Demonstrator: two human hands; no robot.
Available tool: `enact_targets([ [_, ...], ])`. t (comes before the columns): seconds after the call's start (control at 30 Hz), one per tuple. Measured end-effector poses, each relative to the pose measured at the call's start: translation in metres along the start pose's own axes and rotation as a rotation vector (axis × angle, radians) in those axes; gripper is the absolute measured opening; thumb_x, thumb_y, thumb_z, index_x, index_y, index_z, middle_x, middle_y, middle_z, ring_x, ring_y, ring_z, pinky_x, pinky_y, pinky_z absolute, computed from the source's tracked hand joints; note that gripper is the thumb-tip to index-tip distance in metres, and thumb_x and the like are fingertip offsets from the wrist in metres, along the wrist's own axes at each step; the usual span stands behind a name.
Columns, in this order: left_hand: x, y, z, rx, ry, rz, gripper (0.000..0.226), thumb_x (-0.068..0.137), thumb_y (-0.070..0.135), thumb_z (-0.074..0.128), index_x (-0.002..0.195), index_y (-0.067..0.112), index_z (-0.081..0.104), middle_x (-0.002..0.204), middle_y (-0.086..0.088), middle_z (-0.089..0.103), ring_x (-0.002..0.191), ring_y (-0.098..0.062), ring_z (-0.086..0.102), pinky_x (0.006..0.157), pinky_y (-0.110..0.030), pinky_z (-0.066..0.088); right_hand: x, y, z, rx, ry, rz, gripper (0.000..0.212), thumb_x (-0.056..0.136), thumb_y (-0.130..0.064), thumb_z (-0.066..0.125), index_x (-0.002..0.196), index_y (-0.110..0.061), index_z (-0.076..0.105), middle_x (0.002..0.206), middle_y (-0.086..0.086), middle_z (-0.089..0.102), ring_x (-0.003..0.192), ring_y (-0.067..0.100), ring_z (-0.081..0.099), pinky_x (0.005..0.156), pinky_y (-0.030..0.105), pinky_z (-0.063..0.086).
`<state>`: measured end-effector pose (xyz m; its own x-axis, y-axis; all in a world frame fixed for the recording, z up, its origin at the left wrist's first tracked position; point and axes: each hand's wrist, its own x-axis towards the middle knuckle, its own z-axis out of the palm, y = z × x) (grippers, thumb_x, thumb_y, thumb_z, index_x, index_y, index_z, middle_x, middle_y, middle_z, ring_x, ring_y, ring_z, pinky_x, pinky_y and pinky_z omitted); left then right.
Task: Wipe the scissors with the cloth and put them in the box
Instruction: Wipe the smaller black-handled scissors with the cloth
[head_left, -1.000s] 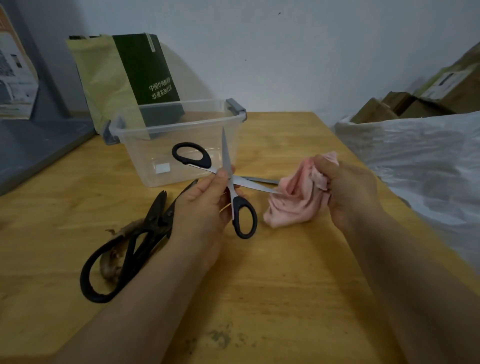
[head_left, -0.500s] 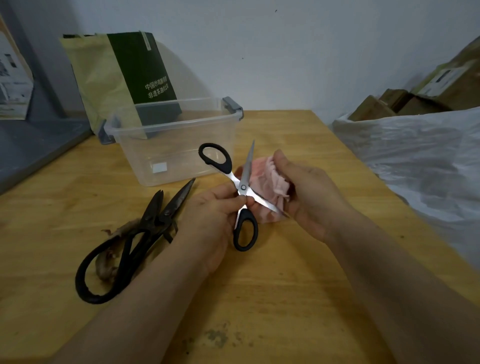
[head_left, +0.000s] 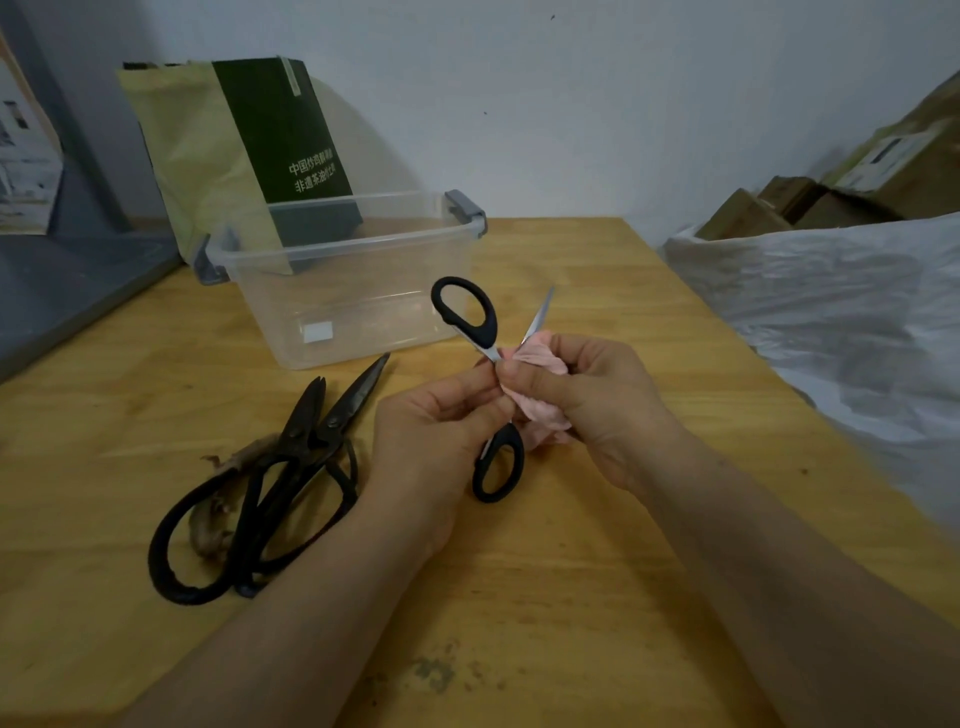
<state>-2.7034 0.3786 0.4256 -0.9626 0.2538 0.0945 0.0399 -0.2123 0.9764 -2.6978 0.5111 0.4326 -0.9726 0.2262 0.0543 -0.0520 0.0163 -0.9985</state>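
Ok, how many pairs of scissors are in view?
2: black-handled scissors gripped by the left hand, and dark shears lying on the table beside it; that pile may hide another pair.

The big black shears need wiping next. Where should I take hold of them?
Grip the black shears by their loop handles, coming from the near side: they lie flat, loops toward you, tips pointing away at the clear box.

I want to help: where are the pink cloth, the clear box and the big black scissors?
pink cloth (head_left: 543, 415), head view, lower fold.
clear box (head_left: 363, 312), head view, front wall.
big black scissors (head_left: 356, 392), head view, blade.
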Motion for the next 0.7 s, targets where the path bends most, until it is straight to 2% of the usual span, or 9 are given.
enact_targets([
  [0.1,-0.003,0.000,0.007,-0.012,-0.031,-0.006,0.031,0.079,-0.009,0.064,0.084,0.022,0.070,0.085,0.001,0.075,0.079,-0.009,0.071,0.063,-0.016,0.054,0.004,0.000,0.004,-0.016,0.144,-0.003,0.031,0.085,-0.029,0.069,0.062,-0.009,0.063,0.053,0.005,0.062,0.046,0.015,0.057,0.042,0.018,0.043],
  [0.17,-0.003,-0.002,0.008,-0.006,-0.012,-0.014,0.032,0.079,-0.010,0.064,0.082,0.021,0.070,0.082,0.001,0.075,0.076,-0.011,0.071,0.062,-0.017,0.055,0.004,-0.001,0.003,-0.022,0.147,0.019,0.031,0.085,-0.030,0.068,0.065,-0.007,0.064,0.051,0.006,0.059,0.041,0.016,0.053,0.038,0.016,0.038],
  [0.23,-0.001,-0.004,0.006,-0.015,0.015,-0.017,0.027,0.078,-0.009,0.065,0.086,0.017,0.071,0.086,-0.004,0.075,0.081,-0.016,0.071,0.067,-0.023,0.058,0.002,-0.003,-0.001,-0.043,0.031,0.038,0.022,0.078,-0.027,0.074,0.074,-0.006,0.068,0.062,0.016,0.063,0.054,0.025,0.056,0.047,0.023,0.044],
  [0.27,-0.001,-0.004,0.005,-0.019,0.023,-0.024,0.025,0.078,-0.008,0.066,0.090,0.013,0.071,0.091,-0.007,0.074,0.086,-0.019,0.071,0.072,-0.027,0.059,0.001,-0.005,-0.003,-0.050,-0.031,0.040,0.022,0.071,-0.026,0.078,0.079,-0.007,0.070,0.070,0.023,0.065,0.062,0.029,0.057,0.056,0.032,0.047],
  [0.33,-0.001,-0.004,0.003,-0.034,0.022,-0.040,0.023,0.077,-0.007,0.066,0.094,0.009,0.071,0.098,-0.011,0.073,0.091,-0.023,0.070,0.078,-0.032,0.058,-0.001,-0.005,-0.009,-0.053,-0.101,0.061,0.031,0.057,-0.027,0.080,0.082,-0.009,0.072,0.079,0.024,0.068,0.071,0.032,0.060,0.066,0.043,0.047],
  [0.43,-0.002,-0.002,0.004,-0.013,-0.015,-0.027,0.025,0.078,-0.008,0.065,0.090,0.012,0.071,0.092,-0.009,0.074,0.085,-0.019,0.071,0.074,-0.028,0.059,0.000,-0.004,-0.006,-0.019,-0.050,0.055,0.016,0.073,-0.020,0.077,0.075,-0.006,0.070,0.060,0.012,0.066,0.056,0.025,0.059,0.051,0.030,0.048],
  [0.53,-0.003,-0.002,0.008,-0.023,-0.023,-0.041,0.028,0.079,-0.012,0.063,0.080,0.015,0.069,0.074,-0.002,0.074,0.069,-0.011,0.071,0.062,-0.021,0.057,0.003,-0.002,-0.003,-0.083,0.087,0.012,0.034,0.082,-0.031,0.070,0.059,-0.007,0.063,0.042,0.003,0.057,0.036,0.013,0.053,0.040,0.020,0.044],
  [0.6,-0.002,-0.003,0.007,-0.027,0.002,-0.064,0.024,0.079,-0.011,0.064,0.084,0.012,0.070,0.081,-0.008,0.075,0.073,-0.016,0.071,0.064,-0.024,0.058,0.003,-0.003,-0.005,-0.114,0.044,0.017,0.027,0.081,-0.030,0.071,0.065,-0.008,0.066,0.047,0.003,0.062,0.041,0.014,0.057,0.043,0.021,0.047],
  [0.7,0.001,-0.004,0.004,-0.036,0.034,-0.067,0.023,0.079,-0.010,0.063,0.092,0.009,0.070,0.088,-0.010,0.074,0.083,-0.024,0.071,0.073,-0.030,0.059,0.001,-0.006,-0.010,-0.147,-0.109,0.041,0.015,0.071,-0.023,0.078,0.078,-0.013,0.069,0.068,0.008,0.070,0.059,0.025,0.064,0.054,0.032,0.049],
])
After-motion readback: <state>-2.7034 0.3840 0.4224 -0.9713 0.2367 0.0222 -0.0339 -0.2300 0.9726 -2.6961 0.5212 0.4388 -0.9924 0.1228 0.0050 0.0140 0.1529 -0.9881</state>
